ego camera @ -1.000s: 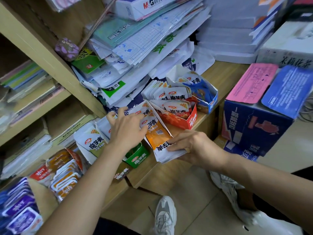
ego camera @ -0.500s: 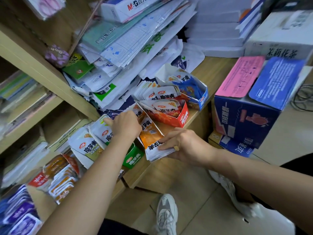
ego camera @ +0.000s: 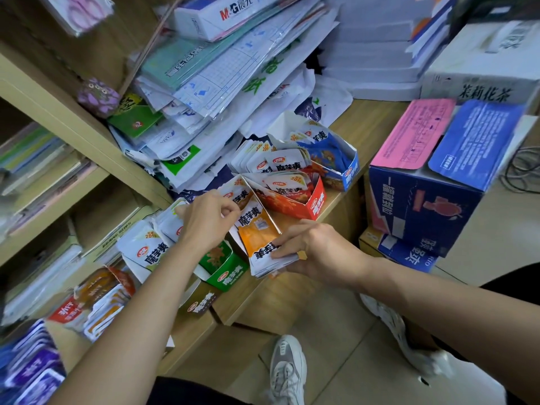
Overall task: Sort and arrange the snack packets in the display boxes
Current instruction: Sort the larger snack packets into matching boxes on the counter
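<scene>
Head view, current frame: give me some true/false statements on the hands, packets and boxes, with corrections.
1. The right hand holds a stack of orange packets. True.
2. The red box is empty. False: packets stand in it.
3. The blue box stands beside the red box. True.
4. The left hand lies flat on the floor. False: it pinches a packet above the green box.
5. The green box stands on top of the blue box. False: it sits apart, nearer the person than the red box.

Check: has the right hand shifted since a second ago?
No. Right hand still grips the packet stack just below the red display box, same offset.
</scene>
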